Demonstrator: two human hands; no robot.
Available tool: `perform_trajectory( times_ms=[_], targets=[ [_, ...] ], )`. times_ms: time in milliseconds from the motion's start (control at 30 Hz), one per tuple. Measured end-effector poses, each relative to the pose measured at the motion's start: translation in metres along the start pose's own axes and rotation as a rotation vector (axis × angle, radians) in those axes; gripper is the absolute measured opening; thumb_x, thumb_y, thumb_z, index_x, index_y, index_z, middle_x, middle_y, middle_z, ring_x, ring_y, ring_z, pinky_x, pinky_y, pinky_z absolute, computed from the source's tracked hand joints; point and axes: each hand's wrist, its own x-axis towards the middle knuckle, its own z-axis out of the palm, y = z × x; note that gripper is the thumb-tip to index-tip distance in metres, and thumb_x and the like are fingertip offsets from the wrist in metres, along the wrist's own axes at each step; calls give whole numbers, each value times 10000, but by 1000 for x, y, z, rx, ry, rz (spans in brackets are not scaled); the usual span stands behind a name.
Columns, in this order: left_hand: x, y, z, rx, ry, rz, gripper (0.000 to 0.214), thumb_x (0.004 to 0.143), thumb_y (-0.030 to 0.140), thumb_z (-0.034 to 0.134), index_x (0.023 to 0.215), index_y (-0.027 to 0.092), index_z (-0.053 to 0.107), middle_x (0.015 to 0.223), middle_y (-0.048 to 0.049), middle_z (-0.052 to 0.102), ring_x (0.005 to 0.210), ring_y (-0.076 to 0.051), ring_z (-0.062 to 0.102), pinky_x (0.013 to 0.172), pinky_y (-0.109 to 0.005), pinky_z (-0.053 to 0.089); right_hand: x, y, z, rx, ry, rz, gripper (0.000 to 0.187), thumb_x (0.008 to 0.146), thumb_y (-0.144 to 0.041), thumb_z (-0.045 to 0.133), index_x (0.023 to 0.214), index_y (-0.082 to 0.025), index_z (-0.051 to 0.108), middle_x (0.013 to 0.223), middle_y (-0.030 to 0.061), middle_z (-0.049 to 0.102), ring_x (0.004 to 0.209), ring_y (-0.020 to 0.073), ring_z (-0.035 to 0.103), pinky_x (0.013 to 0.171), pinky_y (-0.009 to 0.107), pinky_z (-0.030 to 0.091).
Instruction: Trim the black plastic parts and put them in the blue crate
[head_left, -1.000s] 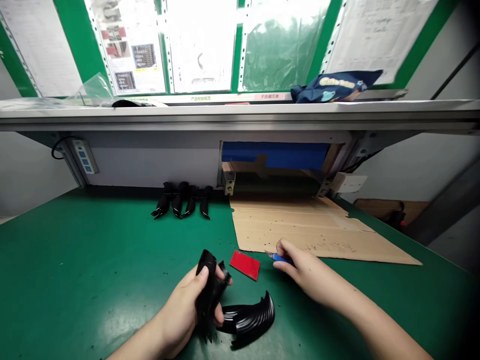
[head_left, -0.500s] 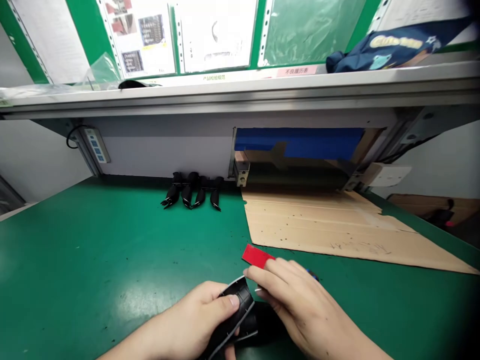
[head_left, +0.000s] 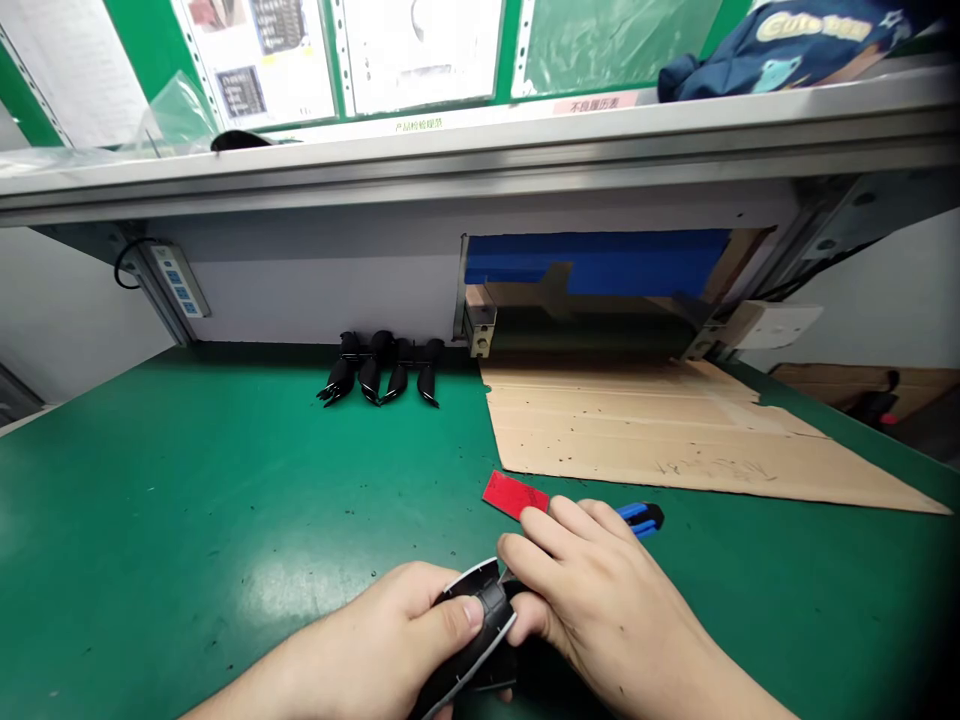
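My left hand (head_left: 382, 630) grips a curved black plastic part (head_left: 484, 610) with a pale, thin edge. My right hand (head_left: 592, 590) presses its fingers against that part and holds a blue-and-black utility knife (head_left: 639, 518), whose handle sticks out beyond the fingers. The blade is mostly hidden by the fingers. A red rectangular piece (head_left: 514, 495) lies on the green mat just above my right hand, partly covered by my fingers at its right end.
Several small black parts (head_left: 379, 368) lie in a row at the back of the green work mat (head_left: 187, 480). A sheet of cardboard (head_left: 660, 430) covers the right side of the mat. Above runs a metal shelf (head_left: 480, 160) with a navy bag (head_left: 787, 45).
My hands have come together. The right hand moved left with the knife, from beside the red piece to the black part. The left hand turned the part, showing its pale edge.
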Motion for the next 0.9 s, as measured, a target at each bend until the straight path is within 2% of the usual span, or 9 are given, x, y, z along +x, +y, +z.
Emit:
perform_trajectory(
  times_ms=[233,400,500,567,633,733,833,900],
  targets=[
    [-4,3,-1,112,27,-2,469,908,566,422,995,161,643,715,-13,556,488,-98,438,470,-193,345,-1,1,6,19,-20,-20,500,1059,-452,270,681,-188,467,666,3,473,613,183,367,588,330,174],
    [-6,6,-2,194,50,14,429,931,520,383,964,170,630,654,16,497,502,-115,435,501,-213,345,-1,0,11,69,-68,-6,553,1062,-480,197,674,-194,468,648,4,500,589,179,396,569,323,186],
    [-6,9,-1,327,98,36,382,942,464,378,844,179,612,631,20,503,557,-131,428,526,-222,320,-1,1,7,279,-189,33,622,1027,-609,132,685,-198,450,650,-6,527,577,168,427,571,304,247],
    [-6,11,0,444,145,47,360,947,423,380,754,185,570,650,18,516,602,-137,430,557,-231,314,-2,4,-1,514,-306,85,616,1001,-661,156,698,-203,433,650,-26,517,581,154,444,575,276,302],
    [-5,11,0,521,199,67,348,949,403,387,716,188,532,701,15,537,659,-143,451,610,-236,325,-4,9,-9,700,-340,163,584,1003,-655,188,717,-210,435,673,-27,501,614,157,458,576,251,343],
    [-2,10,0,378,234,86,321,955,434,375,801,199,529,743,16,536,673,-139,488,632,-235,351,-5,16,-15,749,-205,244,561,1000,-655,202,778,-216,471,726,-5,498,662,181,468,594,257,378],
    [1,6,0,26,215,59,302,959,455,357,1090,228,507,798,12,567,562,-109,493,574,-228,370,-5,17,-10,525,-117,198,537,966,-696,276,900,-225,525,833,26,540,740,215,484,654,297,392],
    [3,2,0,-121,214,67,336,957,439,378,1200,224,464,857,-12,597,539,-97,502,569,-226,378,-3,13,-3,319,-87,136,519,970,-680,301,950,-224,548,874,47,544,766,233,476,664,319,374]
  ],
)
